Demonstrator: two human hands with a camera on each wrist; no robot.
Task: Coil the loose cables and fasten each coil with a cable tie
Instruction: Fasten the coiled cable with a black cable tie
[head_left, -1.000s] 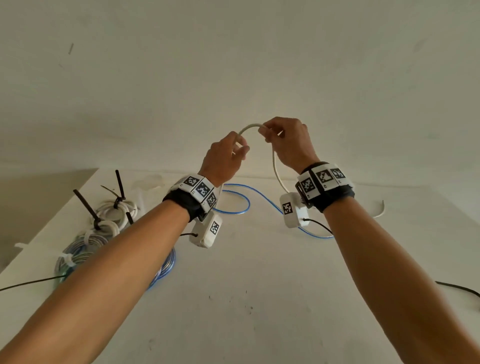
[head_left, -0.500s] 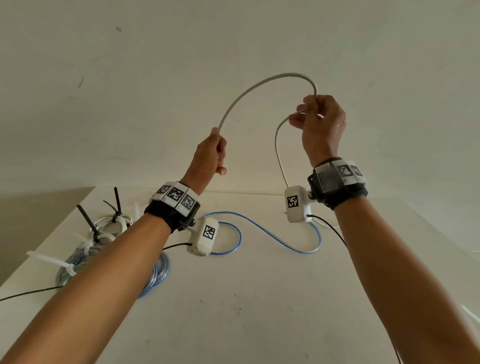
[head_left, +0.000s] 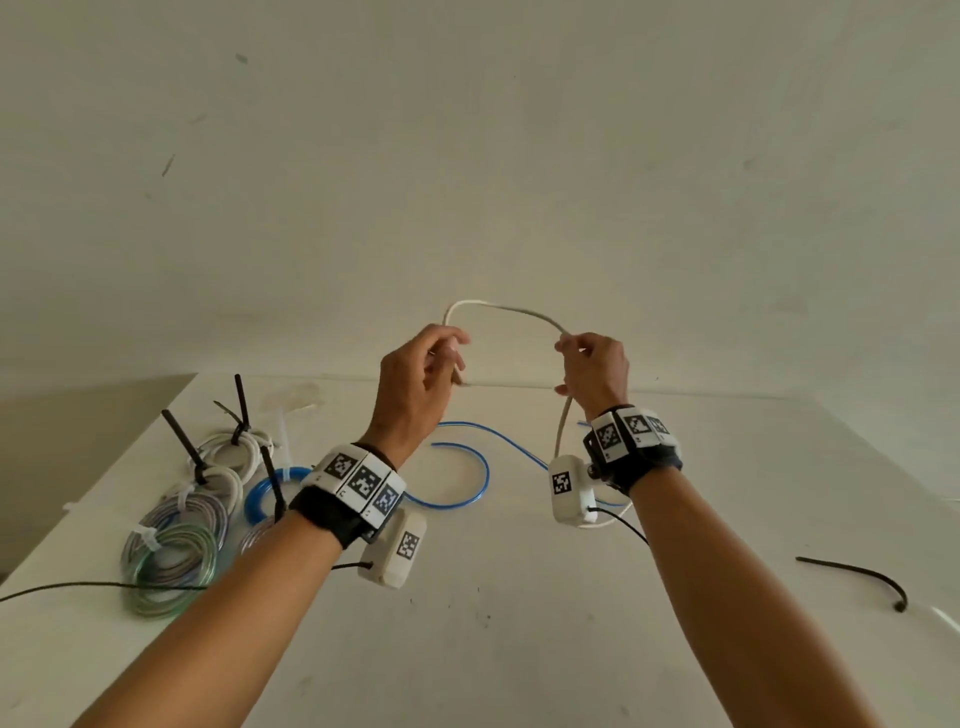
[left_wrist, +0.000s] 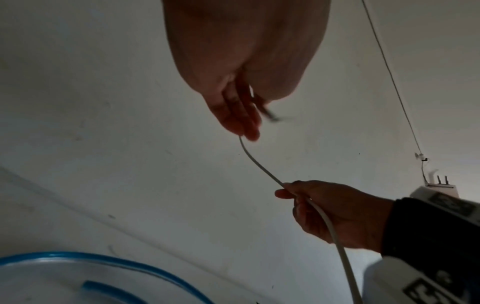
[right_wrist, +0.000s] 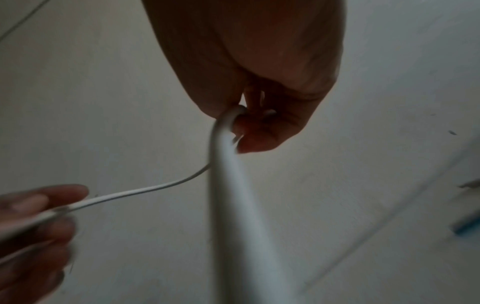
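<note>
A white cable (head_left: 506, 307) arcs in the air between my two hands, above the white table (head_left: 519, 649). My left hand (head_left: 453, 354) pinches it near one end, and a short stub pokes out below the fingers. My right hand (head_left: 569, 347) pinches it further along, and from there the cable hangs down to the table behind the wrist camera. In the left wrist view the white cable (left_wrist: 259, 164) runs from my left hand (left_wrist: 244, 125) to my right hand (left_wrist: 293, 195). The right wrist view shows my right hand (right_wrist: 235, 121) gripping the blurred cable (right_wrist: 233, 205).
A loose blue cable (head_left: 480, 467) snakes across the table under my hands. At the left lie several tied coils (head_left: 176, 551) with black tie tails (head_left: 179, 441) sticking up. A black cable tie (head_left: 857, 571) lies at the right. A thin black wire (head_left: 78, 587) crosses the left edge.
Both hands have come down from a tall raised arc. They now sit level and closer together, with a shorter, flatter loop of white cable between them.
</note>
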